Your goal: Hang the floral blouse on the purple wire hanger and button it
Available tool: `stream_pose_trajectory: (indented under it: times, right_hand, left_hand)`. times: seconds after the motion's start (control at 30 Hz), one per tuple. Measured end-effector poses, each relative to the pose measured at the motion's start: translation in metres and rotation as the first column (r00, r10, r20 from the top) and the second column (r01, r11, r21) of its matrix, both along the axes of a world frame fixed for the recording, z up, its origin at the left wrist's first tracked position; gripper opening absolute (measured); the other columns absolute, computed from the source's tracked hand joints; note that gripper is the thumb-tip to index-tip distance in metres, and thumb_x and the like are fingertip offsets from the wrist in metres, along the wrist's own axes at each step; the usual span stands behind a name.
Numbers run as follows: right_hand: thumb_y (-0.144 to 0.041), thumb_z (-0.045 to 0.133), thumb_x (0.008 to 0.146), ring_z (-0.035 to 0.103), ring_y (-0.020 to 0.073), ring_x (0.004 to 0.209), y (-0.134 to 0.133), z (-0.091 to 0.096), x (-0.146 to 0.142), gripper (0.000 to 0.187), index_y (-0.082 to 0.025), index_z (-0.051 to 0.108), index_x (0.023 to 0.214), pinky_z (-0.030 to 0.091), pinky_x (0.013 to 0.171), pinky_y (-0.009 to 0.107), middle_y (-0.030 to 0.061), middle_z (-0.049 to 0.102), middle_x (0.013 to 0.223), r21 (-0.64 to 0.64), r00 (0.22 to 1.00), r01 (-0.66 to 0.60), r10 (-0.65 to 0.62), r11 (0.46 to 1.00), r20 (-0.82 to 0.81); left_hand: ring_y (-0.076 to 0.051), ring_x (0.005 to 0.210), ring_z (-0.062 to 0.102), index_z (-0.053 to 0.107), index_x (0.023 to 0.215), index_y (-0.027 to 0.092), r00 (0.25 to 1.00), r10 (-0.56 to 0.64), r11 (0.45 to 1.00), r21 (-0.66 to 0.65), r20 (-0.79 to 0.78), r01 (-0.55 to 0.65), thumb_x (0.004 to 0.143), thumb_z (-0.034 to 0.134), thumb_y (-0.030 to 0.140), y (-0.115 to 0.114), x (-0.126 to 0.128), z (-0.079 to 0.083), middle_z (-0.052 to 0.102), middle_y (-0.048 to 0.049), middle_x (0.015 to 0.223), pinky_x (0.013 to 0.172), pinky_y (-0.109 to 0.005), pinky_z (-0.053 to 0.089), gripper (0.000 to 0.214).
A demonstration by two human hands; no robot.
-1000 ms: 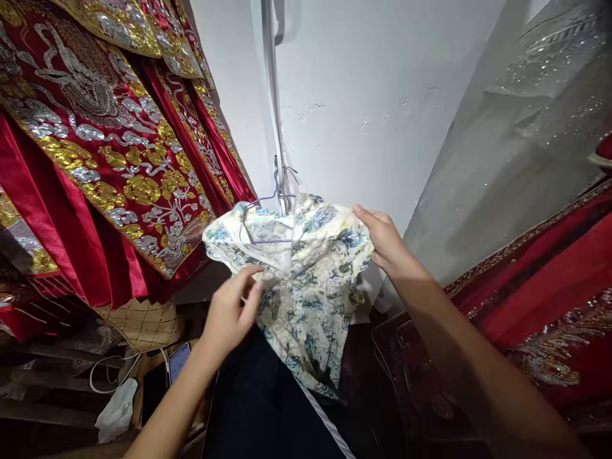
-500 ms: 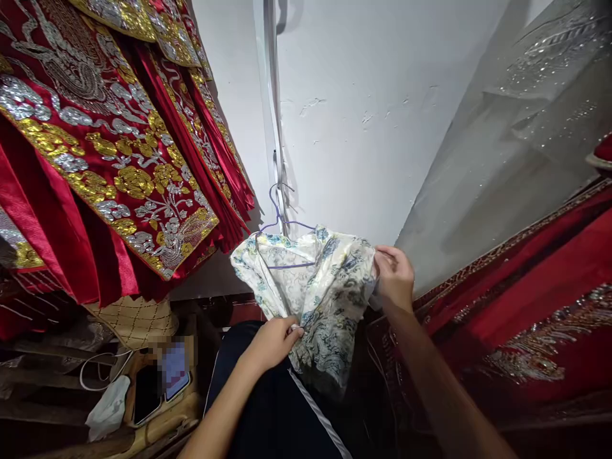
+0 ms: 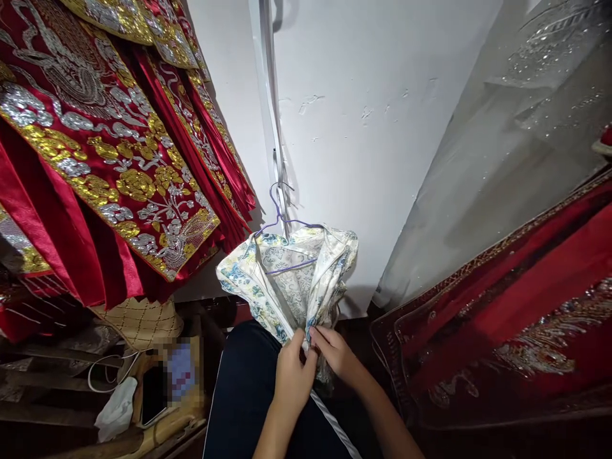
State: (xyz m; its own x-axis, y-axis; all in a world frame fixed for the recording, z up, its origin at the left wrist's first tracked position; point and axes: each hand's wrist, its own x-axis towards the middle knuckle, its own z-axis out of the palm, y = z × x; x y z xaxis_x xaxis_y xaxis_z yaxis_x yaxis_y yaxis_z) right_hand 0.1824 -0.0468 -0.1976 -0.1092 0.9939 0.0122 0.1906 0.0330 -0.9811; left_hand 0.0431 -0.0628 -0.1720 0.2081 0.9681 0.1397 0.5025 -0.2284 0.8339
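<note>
A white blouse [image 3: 275, 305] with a blue and yellow floral print hangs on a thin purple wire hanger [image 3: 278, 220] in front of a white wall. Its front edges form a V-shaped opening that narrows toward my hands. My left hand [image 3: 297, 368] pinches the front edge low on the left side. Close beside it, my right hand [image 3: 335, 354] pinches the opposite front edge between thumb and fingers. The fingertips of both hands nearly meet. The blouse's lower part is mostly hidden behind my hands.
Red garments with gold and silver sequin embroidery [image 3: 134, 182] hang at left. Sheer sparkly fabric [image 3: 459, 178] and red beaded fabric [image 3: 521, 306] stand at right. A wooden chair [image 3: 162, 430] at lower left holds phones and a crumpled white tissue [image 3: 117, 408]. My dark-clad leg [image 3: 239, 389] is below.
My right hand has left the blouse's right sleeve and come down to its front edge beside my left hand. My left hand has shifted slightly right and lower. The sleeve now hangs free.
</note>
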Motion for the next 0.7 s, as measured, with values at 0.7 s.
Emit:
stream_pose_trajectory:
  times: [0.7]
  right_hand:
    - [-0.043,0.047,0.095,0.044,0.0138,0.055,-0.014,0.015,0.003,0.040,-0.018,0.055,0.064,0.033,0.055,0.027,-0.0012,0.048,0.055,0.012,1.000,0.024,-0.024,1.000,0.014]
  left_hand:
    - [-0.025,0.120,0.054,0.043,0.143,0.029,0.982,-0.186,0.982,-0.032,0.015,0.187,0.091,0.050,0.019,-0.004,-0.021,0.029,0.056,-0.0111,0.128,0.101,-0.037,0.042,0.053]
